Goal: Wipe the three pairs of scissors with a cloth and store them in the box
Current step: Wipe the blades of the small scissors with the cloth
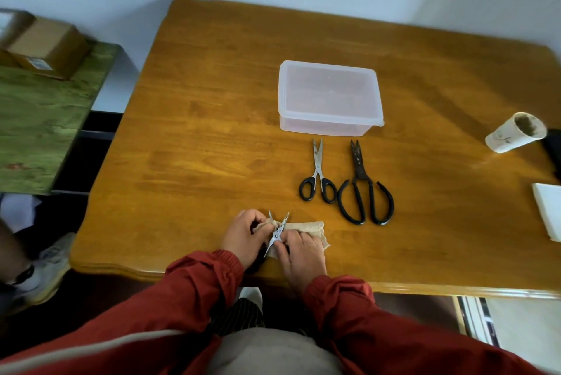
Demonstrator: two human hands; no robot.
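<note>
Small silver scissors [277,232] are held with blades spread near the table's front edge. My right hand [302,256] grips their handle end. My left hand [244,233] pinches a beige cloth [306,227] against one blade. The cloth lies partly under both hands. Further back lie black-handled steel scissors [317,176] and, to their right, large all-black scissors [364,192], both blades pointing away. Behind them stands a translucent plastic box [329,97] with its lid on.
On the wooden table [197,138], a white paper cup [514,136] lies tipped at the right edge and a white sheet [549,210] sits below it. A green-covered side table [39,119] with a cardboard box [45,47] stands left. A shoe [51,262] shows beside the table.
</note>
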